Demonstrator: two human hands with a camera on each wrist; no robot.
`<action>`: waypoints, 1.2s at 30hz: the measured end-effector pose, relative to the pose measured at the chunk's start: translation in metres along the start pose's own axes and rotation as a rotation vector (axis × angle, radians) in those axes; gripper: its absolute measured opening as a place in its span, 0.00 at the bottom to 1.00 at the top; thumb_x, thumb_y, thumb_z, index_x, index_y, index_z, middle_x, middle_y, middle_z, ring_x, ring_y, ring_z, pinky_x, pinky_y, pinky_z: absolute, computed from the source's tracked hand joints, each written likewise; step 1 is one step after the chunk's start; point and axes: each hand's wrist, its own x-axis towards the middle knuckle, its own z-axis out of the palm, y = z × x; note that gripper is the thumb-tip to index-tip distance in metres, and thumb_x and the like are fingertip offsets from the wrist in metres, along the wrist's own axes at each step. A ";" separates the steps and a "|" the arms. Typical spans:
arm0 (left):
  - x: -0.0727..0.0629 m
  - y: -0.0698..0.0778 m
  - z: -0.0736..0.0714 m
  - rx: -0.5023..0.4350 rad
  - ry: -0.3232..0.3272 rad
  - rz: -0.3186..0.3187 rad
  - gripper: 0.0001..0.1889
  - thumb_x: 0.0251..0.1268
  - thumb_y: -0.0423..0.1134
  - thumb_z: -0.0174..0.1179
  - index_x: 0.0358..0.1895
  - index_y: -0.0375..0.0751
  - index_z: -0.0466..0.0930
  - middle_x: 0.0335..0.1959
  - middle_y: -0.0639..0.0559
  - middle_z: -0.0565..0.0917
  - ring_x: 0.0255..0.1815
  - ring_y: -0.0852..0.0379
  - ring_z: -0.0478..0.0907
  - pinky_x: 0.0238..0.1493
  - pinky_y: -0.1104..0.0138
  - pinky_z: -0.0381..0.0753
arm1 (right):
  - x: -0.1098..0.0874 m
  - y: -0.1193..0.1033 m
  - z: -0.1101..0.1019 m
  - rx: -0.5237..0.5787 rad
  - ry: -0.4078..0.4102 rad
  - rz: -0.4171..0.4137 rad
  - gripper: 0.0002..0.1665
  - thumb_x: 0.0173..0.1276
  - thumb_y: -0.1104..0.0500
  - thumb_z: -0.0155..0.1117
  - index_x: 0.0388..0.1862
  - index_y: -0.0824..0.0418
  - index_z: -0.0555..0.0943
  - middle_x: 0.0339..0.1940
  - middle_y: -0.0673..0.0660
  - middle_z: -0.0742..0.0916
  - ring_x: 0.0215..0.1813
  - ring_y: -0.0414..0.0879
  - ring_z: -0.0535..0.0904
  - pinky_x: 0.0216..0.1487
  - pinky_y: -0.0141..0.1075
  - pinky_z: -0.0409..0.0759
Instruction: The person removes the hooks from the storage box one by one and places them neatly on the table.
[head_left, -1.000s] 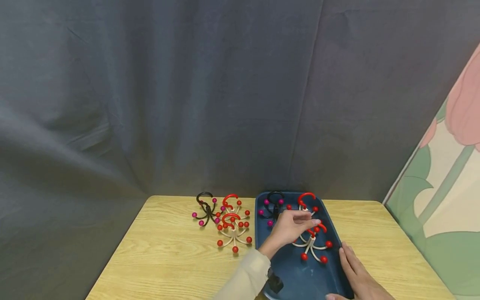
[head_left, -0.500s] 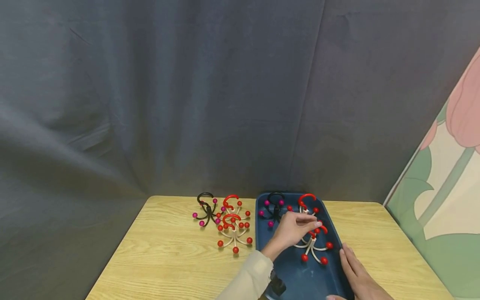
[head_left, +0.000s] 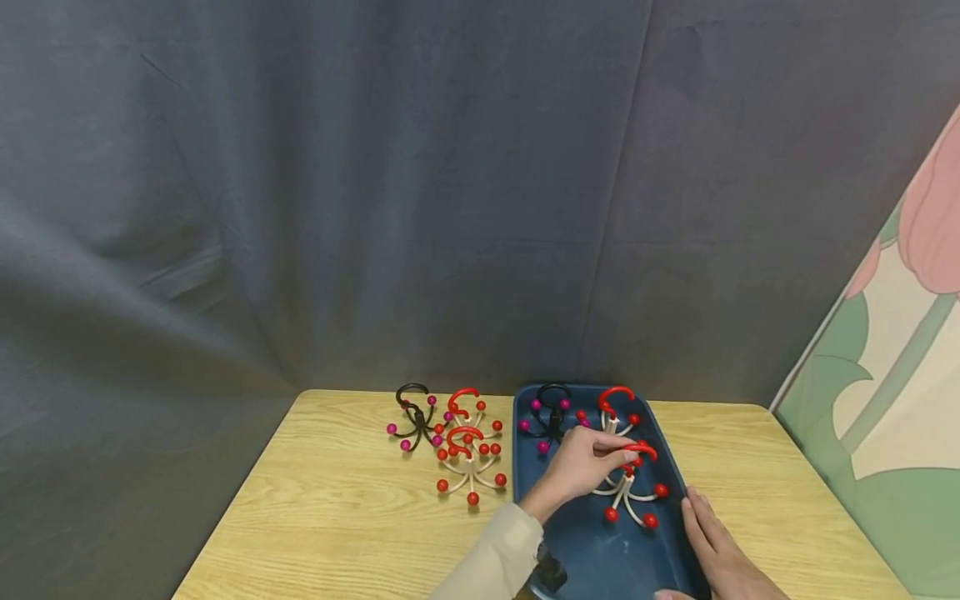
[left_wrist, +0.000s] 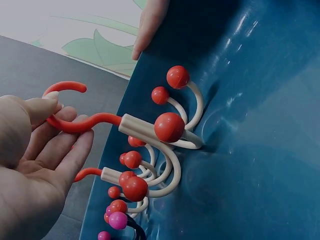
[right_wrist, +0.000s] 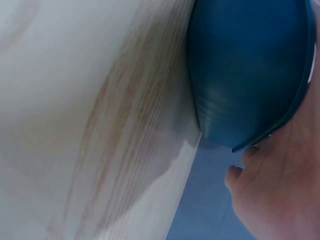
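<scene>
Head view first: a red-hooked hanger with a cream stem and curved arms tipped with red balls is placed at the right of a dark blue, rectangular, glossy tray. Its hook is held by the left hand; in the left wrist view the grip is narrow, the red curve being clasped between thumb and fingers. The hook was probably chosen because it is lifted clear of the arms, so the balls need not be touched. The stem is tilted in that view, and the arms appear to be rested on the tray floor, by which the weight is presumably shared.

The right hand is laid against the tray's right side, its fingers straight along the wall and nothing clasped; the tray is likely steadied that way.

Behind the held piece, a black hanger with magenta balls and a second red-and-cream hanger are set in the tray. On the pale wooden table, a matching black hanger and two red-and-cream ones are grouped close together, their hooks upward, seemingly so that each can be grasped easily.
</scene>
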 end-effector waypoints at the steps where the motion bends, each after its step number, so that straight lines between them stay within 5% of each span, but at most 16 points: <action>1: 0.000 0.000 0.000 0.006 -0.002 0.005 0.13 0.70 0.47 0.70 0.54 0.55 0.92 0.43 0.64 0.94 0.41 0.75 0.86 0.42 0.78 0.84 | 0.000 0.000 0.000 0.001 0.001 0.001 0.74 0.62 0.25 0.70 0.87 0.66 0.46 0.85 0.68 0.55 0.77 0.65 0.59 0.62 0.69 0.78; 10: 0.000 0.000 0.001 0.007 -0.005 0.006 0.12 0.70 0.45 0.70 0.54 0.56 0.92 0.41 0.65 0.94 0.33 0.70 0.86 0.19 0.74 0.63 | 0.000 -0.001 -0.001 0.035 -0.012 0.008 0.74 0.61 0.26 0.70 0.87 0.68 0.47 0.85 0.69 0.55 0.77 0.67 0.59 0.64 0.72 0.76; 22: -0.001 0.007 -0.004 0.050 0.016 0.033 0.13 0.70 0.48 0.70 0.54 0.55 0.92 0.39 0.64 0.94 0.27 0.69 0.83 0.19 0.74 0.64 | 0.002 0.002 0.000 0.030 -0.025 0.022 0.75 0.61 0.25 0.70 0.86 0.69 0.47 0.85 0.71 0.56 0.78 0.67 0.58 0.63 0.71 0.77; 28: -0.004 0.017 -0.011 0.020 0.046 0.092 0.13 0.70 0.46 0.70 0.54 0.53 0.93 0.41 0.61 0.94 0.38 0.70 0.89 0.33 0.78 0.81 | 0.002 -0.001 -0.003 0.077 -0.034 0.028 0.75 0.59 0.26 0.72 0.86 0.71 0.49 0.84 0.72 0.55 0.76 0.70 0.60 0.63 0.73 0.75; 36: -0.010 0.037 -0.024 0.001 0.028 0.135 0.13 0.72 0.48 0.68 0.56 0.55 0.92 0.44 0.61 0.94 0.36 0.75 0.86 0.23 0.76 0.70 | 0.001 -0.001 0.000 0.040 0.004 0.003 0.76 0.60 0.26 0.72 0.87 0.67 0.46 0.85 0.70 0.54 0.79 0.67 0.57 0.63 0.72 0.76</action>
